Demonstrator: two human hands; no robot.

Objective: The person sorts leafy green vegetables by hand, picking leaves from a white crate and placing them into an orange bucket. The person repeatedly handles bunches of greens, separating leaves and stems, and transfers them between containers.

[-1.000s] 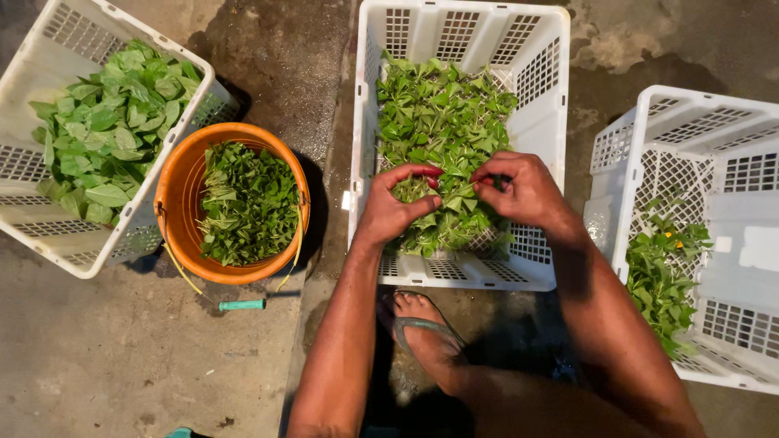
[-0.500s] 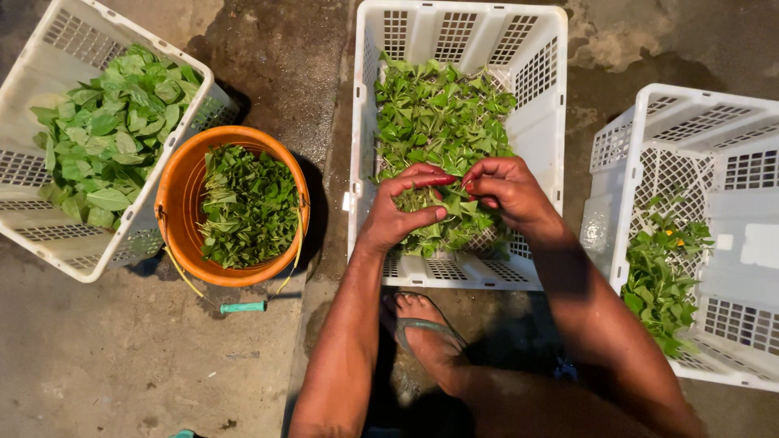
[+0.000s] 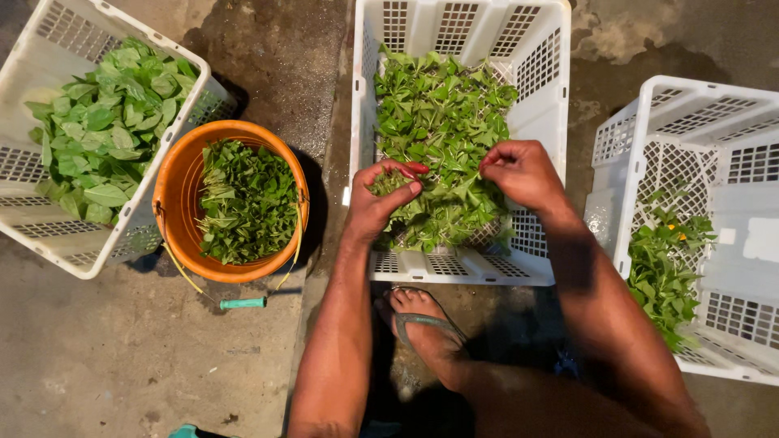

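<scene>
Already the round orange plastic bucket [image 3: 174,203] holds a fair heap of picked leaves, while the white slotted plastic crate [image 3: 540,49] in front remains well filled with leafy green sprigs [image 3: 438,122]. Over that crate the left hand [image 3: 377,203] is closed round a small bunch of sprigs and the right hand [image 3: 523,172] is pinched narrow beside it, so I judge much sorting is left

Both forearms are bare from elbow to wrist; no sleeve, watch or band shows on either. The left hand [image 3: 380,201] has red-painted nails, visible on the fingertips. The right hand [image 3: 523,173] also shows a red-painted nail at one fingertip. No gloves are worn. One foot [image 3: 426,324] is in view, wearing a flip-flop sandal [image 3: 423,319] with a grey Y-shaped strap between the toes.
</scene>
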